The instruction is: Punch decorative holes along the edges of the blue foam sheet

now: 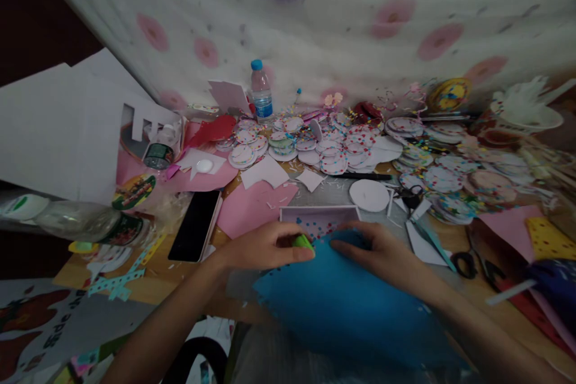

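Note:
My left hand (274, 245) is closed around a small bright green hole punch (303, 243), its thumb along the near side. The punch sits at the upper left edge of a large blue sheet (342, 300), whose left edge is nibbled with small notches. My right hand (371, 249) pinches the sheet's upper edge between thumb and fingers. Behind the hands lies a shallow white paper tray (320, 211) with small red and blue dots scattered in it. The sheet's lower part hangs toward me and is blurred.
Stacks of dotted white paper discs (333, 150) cover the back. A water bottle (261, 93) stands behind them. A phone (195, 225) and a lying plastic bottle (90, 222) are left; scissors (465, 261) and a pink sheet (513, 228) are right.

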Demonstrator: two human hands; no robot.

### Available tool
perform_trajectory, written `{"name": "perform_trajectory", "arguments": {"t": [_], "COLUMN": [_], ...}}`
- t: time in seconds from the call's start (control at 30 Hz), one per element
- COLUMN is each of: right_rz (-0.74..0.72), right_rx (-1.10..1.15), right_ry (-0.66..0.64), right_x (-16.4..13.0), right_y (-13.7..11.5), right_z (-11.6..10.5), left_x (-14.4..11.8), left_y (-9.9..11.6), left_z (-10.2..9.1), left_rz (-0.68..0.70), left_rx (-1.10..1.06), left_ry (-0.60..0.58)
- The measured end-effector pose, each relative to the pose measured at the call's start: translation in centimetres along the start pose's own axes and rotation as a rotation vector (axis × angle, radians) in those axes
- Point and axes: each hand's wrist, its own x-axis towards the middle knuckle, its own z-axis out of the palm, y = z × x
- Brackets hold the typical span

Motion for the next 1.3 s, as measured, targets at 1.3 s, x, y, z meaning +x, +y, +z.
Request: {"name": "perform_trajectory", "arguments": {"t": [1.3], "right_rz": [-0.083], "right_rx": [-0.002], "right_ry": [-0.017], "right_x": [0.0], "right_y": [0.6], "right_z": [0.0], "left_x": [1.1], "left_y": [-0.6], "left_z": [1.1], "left_rz": [-0.049], "left_rx": [-0.003], "left_ry": [0.122]}}
